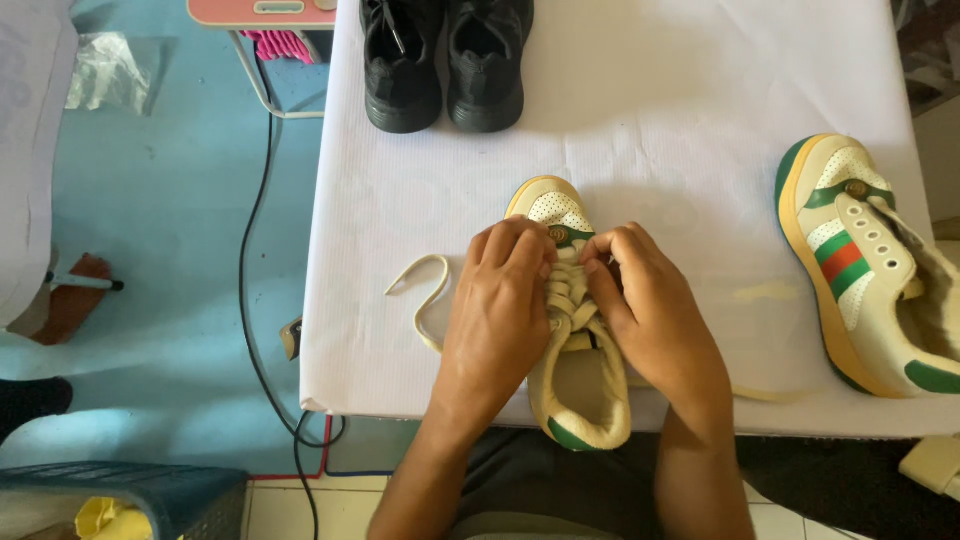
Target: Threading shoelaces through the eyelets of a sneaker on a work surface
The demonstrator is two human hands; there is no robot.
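Cream leather sneaker (578,385) lies at the near edge of the white desk (650,110), its heel opening toward the person and its perforated toe pointing away, so the long axis runs from near to far. Both hands are together over the lacing. The left hand (497,310) covers the left side of the sneaker, and the right hand (650,315) covers the right side; the fingertips of both pinch the cream shoelace (420,295) near the upper eyelets. One loose end of this lace curls on the desk to the left of the left hand.

To the right, well apart, the matching sneaker (860,265) lies tilted on its side, showing a green and red stripe. At the far edge stands a pair of black shoes (445,65), side by side.
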